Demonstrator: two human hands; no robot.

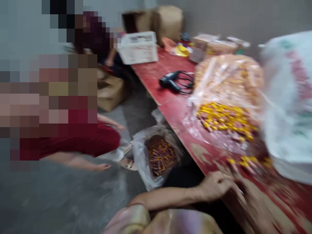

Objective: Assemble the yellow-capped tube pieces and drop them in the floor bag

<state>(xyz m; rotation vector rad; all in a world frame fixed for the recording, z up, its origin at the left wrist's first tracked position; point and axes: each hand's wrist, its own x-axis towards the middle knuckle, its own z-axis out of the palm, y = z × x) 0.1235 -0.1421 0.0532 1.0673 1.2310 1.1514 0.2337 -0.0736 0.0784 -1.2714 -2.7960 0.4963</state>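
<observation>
Our left hand (214, 187) curls narrowly at the edge of the red painted tabletop (148, 70); through the blur, we cannot tell whether it holds anything. Our blurred right hand (258, 208) lies just beside it. Small yellow-capped sticks (246, 161) lie just ahead of both hands, their long axes roughly toward us, nearer our right hand.

small sticks (246, 161) with yellow caps lie loose on the red table top (177, 110), blurred, their exact shape unclear. a dense heap (225, 118) of like sticks rests on clear plastic (192, 130) just beyond them, yellow caps crowded together, pinkish shanks showing at its edge.
</observation>
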